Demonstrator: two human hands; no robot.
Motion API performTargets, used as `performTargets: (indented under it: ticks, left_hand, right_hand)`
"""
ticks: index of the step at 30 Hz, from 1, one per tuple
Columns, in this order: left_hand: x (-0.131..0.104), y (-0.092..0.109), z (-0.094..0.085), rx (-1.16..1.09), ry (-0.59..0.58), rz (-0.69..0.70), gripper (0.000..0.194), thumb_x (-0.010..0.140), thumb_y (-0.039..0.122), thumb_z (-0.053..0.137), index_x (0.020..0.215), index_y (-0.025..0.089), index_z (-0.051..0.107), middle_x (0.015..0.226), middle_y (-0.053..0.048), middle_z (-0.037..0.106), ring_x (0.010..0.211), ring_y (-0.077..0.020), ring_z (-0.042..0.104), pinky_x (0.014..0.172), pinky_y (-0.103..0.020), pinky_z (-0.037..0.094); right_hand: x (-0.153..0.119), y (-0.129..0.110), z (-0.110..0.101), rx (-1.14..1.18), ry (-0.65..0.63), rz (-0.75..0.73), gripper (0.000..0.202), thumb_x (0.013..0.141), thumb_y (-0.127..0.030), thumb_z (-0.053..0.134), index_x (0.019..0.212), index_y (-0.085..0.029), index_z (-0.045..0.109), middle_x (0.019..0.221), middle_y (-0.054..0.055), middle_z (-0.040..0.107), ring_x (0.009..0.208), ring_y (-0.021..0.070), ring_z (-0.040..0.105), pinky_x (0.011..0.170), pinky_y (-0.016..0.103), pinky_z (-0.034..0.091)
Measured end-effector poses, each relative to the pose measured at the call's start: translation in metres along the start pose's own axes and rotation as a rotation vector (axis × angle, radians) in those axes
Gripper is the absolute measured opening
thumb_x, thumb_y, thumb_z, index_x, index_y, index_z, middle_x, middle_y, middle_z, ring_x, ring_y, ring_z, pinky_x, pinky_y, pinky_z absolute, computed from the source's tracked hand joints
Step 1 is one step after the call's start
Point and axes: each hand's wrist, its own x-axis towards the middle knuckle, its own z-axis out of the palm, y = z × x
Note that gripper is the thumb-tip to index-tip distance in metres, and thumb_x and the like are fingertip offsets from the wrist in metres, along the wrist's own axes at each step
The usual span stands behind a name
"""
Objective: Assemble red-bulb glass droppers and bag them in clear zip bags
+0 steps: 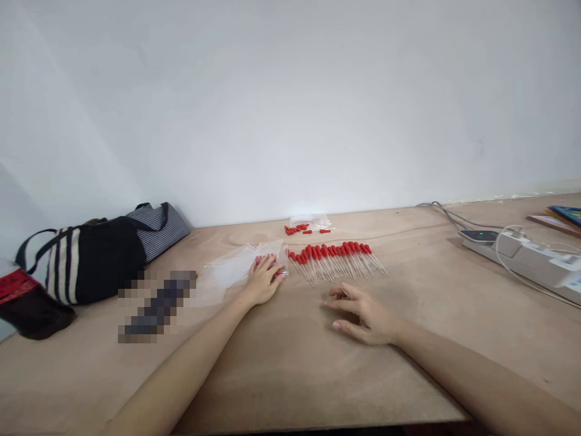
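We look down a pale wooden surface (281, 363) that meets a plain white wall (295, 109); clock directions start from the gap between our hands, with twelve at the wall.

At one o'clock, the red-topped sticks (336, 257) lie side by side in a long, slightly uneven row. Each has a smooth, rounded, bright red top pointing to the wall and a thin, whitish stem slanting towards us; some stems overlap.

At ten o'clock, our left hand (264, 281) lies palm down on a clear bag (278, 247), just beside the row's left end. Pinkish-red tops show through the plastic under the fingers. This grip is spread, its fingers apart; we cannot tell whether it pinches the plastic. More thin, see-through bags (227, 269) fan out beyond it, towards ten.

At three o'clock, our right hand (363, 315) is near the row without touching it. Its fingers are loosely curled and its thumb stands apart, so the grip is apart, with nothing seen in it.

At twelve, loose red tops (296, 229) sit by another clear bag (313, 220) with pale stems. At two are a white power strip (521, 254), a black device (479, 236) with a green light, and grey cables (447, 215). At ten, farther out, slumps a black cloth bag (109, 260) with white stripes; at nine is a pixelated dark object (157, 309).
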Motion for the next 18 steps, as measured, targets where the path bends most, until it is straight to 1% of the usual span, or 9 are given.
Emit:
performTargets:
  ticks: [3,6,7,9,11,14,16,18]
  left_hand:
    - [0.011,-0.005,0.002,0.009,0.017,-0.002,0.032,0.083,0.034,0.041,0.112,0.025,0.053,0.133,-0.007,0.038,0.125,-0.0222,0.027,0.101,-0.043,0.018]
    - [0.015,-0.006,0.001,0.026,0.054,-0.030,0.035,0.084,0.035,0.039,0.116,0.026,0.049,0.132,-0.004,0.039,0.125,-0.0203,0.026,0.101,-0.043,0.016]
    - [0.014,-0.006,0.000,0.038,0.078,-0.058,0.035,0.085,0.034,0.037,0.118,0.026,0.046,0.132,-0.003,0.039,0.125,-0.0189,0.025,0.102,-0.042,0.014]
    - [0.011,-0.009,-0.002,0.069,0.134,-0.158,0.036,0.087,0.032,0.031,0.120,0.026,0.044,0.131,-0.002,0.040,0.125,-0.0174,0.024,0.103,-0.041,0.010]
    - [0.006,-0.016,-0.004,0.104,0.169,-0.294,0.037,0.087,0.029,0.030,0.120,0.021,0.044,0.129,-0.006,0.042,0.125,-0.0207,0.025,0.102,-0.044,0.010]
    - [0.001,-0.034,-0.006,0.139,0.146,-0.456,0.043,0.083,0.031,0.036,0.119,0.011,0.045,0.128,-0.017,0.041,0.122,-0.0304,0.028,0.097,-0.051,0.018]
    - [-0.001,-0.046,-0.008,0.149,0.099,-0.501,0.044,0.082,0.033,0.036,0.118,0.009,0.045,0.125,-0.018,0.044,0.118,-0.0306,0.035,0.093,-0.046,0.029]
    - [-0.003,-0.055,-0.010,0.163,0.055,-0.530,0.042,0.082,0.031,0.035,0.114,0.007,0.049,0.118,-0.019,0.050,0.111,-0.0289,0.045,0.088,-0.038,0.037]
  right_hand:
    - [0.001,0.002,0.004,-0.112,0.057,0.054,0.032,0.079,-0.036,0.048,0.105,-0.020,0.057,0.101,0.010,0.052,0.090,0.0193,0.049,0.079,0.036,0.040]
    - [0.007,0.007,0.009,-0.234,0.138,0.122,0.025,0.080,-0.029,0.046,0.100,-0.021,0.059,0.097,0.008,0.056,0.087,0.0195,0.050,0.079,0.038,0.038]
    - [0.011,0.010,0.010,-0.265,0.160,0.141,0.026,0.079,-0.027,0.046,0.101,-0.021,0.059,0.097,0.007,0.056,0.088,0.0197,0.050,0.079,0.038,0.037]
    - [0.020,0.017,0.013,-0.321,0.191,0.165,0.028,0.079,-0.028,0.046,0.104,-0.022,0.058,0.101,0.008,0.056,0.092,0.0209,0.049,0.081,0.038,0.036]
    - [0.031,0.024,0.015,-0.370,0.196,0.172,0.034,0.078,-0.033,0.047,0.109,-0.022,0.055,0.109,0.009,0.054,0.100,0.0227,0.046,0.085,0.040,0.033]
    - [0.048,0.032,0.018,-0.422,0.149,0.158,0.041,0.078,-0.041,0.046,0.115,-0.024,0.051,0.122,0.008,0.047,0.111,0.0239,0.039,0.091,0.043,0.026]
    - [0.056,0.034,0.020,-0.441,0.099,0.160,0.040,0.080,-0.044,0.042,0.116,-0.027,0.050,0.125,0.007,0.044,0.114,0.0237,0.036,0.095,0.045,0.020]
    - [0.063,0.035,0.022,-0.442,0.060,0.175,0.039,0.082,-0.045,0.038,0.114,-0.028,0.052,0.125,0.006,0.045,0.116,0.0233,0.035,0.096,0.047,0.014]
